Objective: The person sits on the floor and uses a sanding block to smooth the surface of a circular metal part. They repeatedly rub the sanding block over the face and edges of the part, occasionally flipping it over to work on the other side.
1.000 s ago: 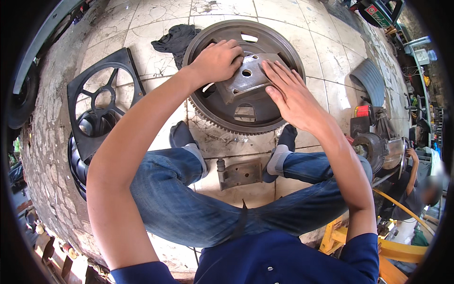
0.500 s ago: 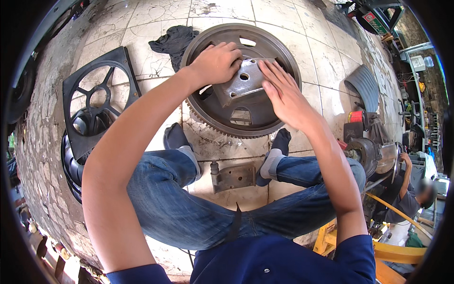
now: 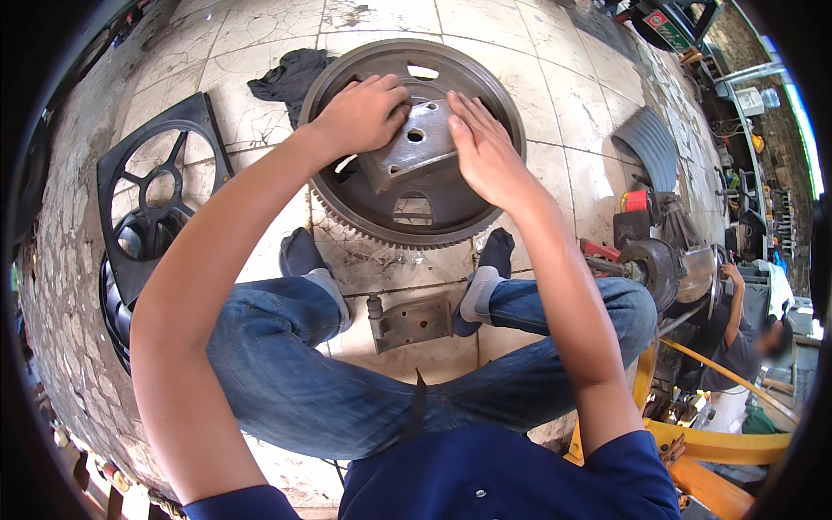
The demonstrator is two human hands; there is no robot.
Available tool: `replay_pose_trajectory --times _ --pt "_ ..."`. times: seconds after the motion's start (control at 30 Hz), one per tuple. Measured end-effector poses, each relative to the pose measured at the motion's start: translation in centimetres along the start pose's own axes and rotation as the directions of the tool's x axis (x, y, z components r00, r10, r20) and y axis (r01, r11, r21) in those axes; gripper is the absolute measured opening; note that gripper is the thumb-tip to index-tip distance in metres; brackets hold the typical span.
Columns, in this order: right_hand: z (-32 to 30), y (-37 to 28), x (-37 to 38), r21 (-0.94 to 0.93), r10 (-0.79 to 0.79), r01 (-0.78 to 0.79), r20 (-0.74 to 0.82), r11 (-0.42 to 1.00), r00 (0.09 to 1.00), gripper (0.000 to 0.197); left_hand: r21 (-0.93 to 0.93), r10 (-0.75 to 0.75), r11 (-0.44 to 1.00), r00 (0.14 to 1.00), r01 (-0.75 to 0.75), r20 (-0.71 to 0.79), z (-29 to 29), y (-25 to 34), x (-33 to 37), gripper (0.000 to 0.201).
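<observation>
A large dark metal flywheel (image 3: 347, 198) with a toothed rim lies flat on the tiles before me. Across its middle sits a thick metal plate (image 3: 416, 160) with a shiny worn top and several round holes. Bent fingers of my left hand (image 3: 366, 111) close over the plate's left far corner. Against its right end lies my right hand (image 3: 490, 156), fingers stretched out and close together. Between my feet rests a similar browner metal bracket (image 3: 418, 322) with a short cylinder at its left end.
Left of the flywheel stand a black fan shroud (image 3: 111, 204) and a dark cloth (image 3: 288, 76). A curved grey ribbed sheet (image 3: 648, 147) and a round machine part (image 3: 652, 269) lie to the right. Beyond them, another person (image 3: 732, 351) sits near a yellow frame (image 3: 719, 444).
The whole view has shifted, so the flywheel, plate and floor things appear farther left. My hands stay on the plate in nearly the same places.
</observation>
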State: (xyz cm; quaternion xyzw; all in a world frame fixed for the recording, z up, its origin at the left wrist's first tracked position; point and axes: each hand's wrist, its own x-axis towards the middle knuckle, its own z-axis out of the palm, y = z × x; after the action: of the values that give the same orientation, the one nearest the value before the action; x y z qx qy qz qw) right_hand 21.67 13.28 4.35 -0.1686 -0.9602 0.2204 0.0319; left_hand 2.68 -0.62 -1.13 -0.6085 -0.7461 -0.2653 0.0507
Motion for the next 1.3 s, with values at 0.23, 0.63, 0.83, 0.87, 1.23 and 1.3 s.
replay_pose_trajectory --times 0.23,0.63,0.83,0.87,1.23,1.3 --pt "0.0 -1.1 -2.5 -0.061 0.029 -0.030 -0.018 0.998 0.999 0.057 -0.046 -0.006 0.999 1.000 0.007 0.027 0.1 -0.1 -0.4 0.020" --pt "0.7 -0.9 -2.1 -0.039 0.042 -0.045 -0.070 0.998 0.997 0.056 -0.042 -0.032 0.999 0.999 0.033 0.034 0.2 -0.2 -0.5 0.020" --pt "0.2 -0.8 0.2 -0.006 0.094 -0.094 -0.030 0.996 0.995 0.057 -0.014 -0.032 0.999 0.999 0.032 0.029 0.1 -0.1 -0.1 0.020" --pt "-0.1 -0.8 0.6 -0.007 0.099 -0.100 -0.008 0.995 0.995 0.058 -0.018 -0.023 1.000 0.999 0.023 0.034 0.2 -0.1 -0.1 0.020" --pt "0.3 -0.9 -0.7 -0.046 0.129 -0.129 -0.017 0.991 0.992 0.060 -0.013 -0.007 1.000 1.000 0.007 0.010 0.2 -0.1 -0.1 0.019" --pt "0.2 -0.8 0.6 -0.044 0.146 -0.146 -0.009 0.988 0.989 0.060 -0.006 -0.008 1.000 1.000 0.008 0.031 0.1 -0.2 -0.2 0.019"
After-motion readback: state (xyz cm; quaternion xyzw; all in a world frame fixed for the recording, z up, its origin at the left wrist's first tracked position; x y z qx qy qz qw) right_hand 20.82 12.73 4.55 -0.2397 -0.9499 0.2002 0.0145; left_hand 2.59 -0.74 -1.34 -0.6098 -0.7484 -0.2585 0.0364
